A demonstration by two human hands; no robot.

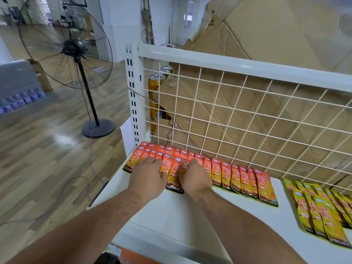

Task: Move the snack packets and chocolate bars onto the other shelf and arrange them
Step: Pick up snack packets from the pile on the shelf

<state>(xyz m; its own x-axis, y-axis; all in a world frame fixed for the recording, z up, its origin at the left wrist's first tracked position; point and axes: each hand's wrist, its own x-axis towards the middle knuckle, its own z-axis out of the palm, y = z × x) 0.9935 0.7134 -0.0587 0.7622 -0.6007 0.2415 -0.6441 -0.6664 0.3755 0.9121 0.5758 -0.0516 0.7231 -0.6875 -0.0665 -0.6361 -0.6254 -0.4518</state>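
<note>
Head view shows both hands working on one row of orange snack packets [245, 180] on a white shelf [171, 216].

**Step in hand.** Arranging, judged from the layout: the packets already lie on the shelf in an overlapping row.
- The left hand [147, 180] lies flat, fingers extended, pressing the packets beneath it. It grips nothing.
- The right hand [196, 178] rests just beside the left, fingers bent over the packet tops. Whether it pinches a packet or only presses cannot be told; the fingertips are hidden.
- One front packet [174, 184] sits between the two hands, lower than its neighbours.

**Next move.** This probably calls for sliding the front packet up into line, then squaring the loose cluster beyond the left hand's fingers. Light, even pressure is advisable, since the glossy packets are likely to slip over one another.

**Surface.** To the right of the right hand the orange row runs tidily. Farther right, well apart, lies a group of yellow snack packets [323, 220]. No chocolate bars are visible.

**Room.**
- Beyond the fingers stands a white wire mesh panel [247, 111], with cardboard [266, 44] and gold cans [155, 86] behind it.
- Left of the left hand, off the shelf, a pedestal fan [64, 46] stands on a wood-pattern floor [38, 149], where a cable [62, 191] trails.
</note>
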